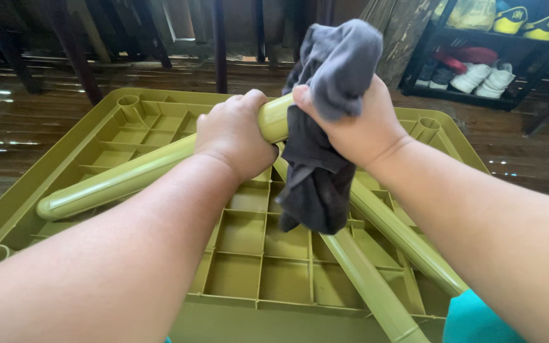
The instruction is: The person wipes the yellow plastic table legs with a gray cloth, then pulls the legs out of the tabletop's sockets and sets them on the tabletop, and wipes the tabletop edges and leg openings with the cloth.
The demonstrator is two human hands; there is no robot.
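The left hand [233, 133] is closed around an olive-green plastic leg [135, 174], gripping it near its upper end. Just beside it, the right hand [357, 124] squeezes a grey cloth [325, 127] against the same leg; the cloth hangs down below the fist. Two more legs [376, 254] lie under the hands on the upturned table [160, 121], on a wooden floor [33, 101].

Dark wooden plank floor [528, 152] with glossy streaks of light; dark furniture legs [220, 44] along the back; black shoe rack [478, 63] at right holding white sneakers [487, 79], yellow shoes [522, 19], red pair [465, 57]
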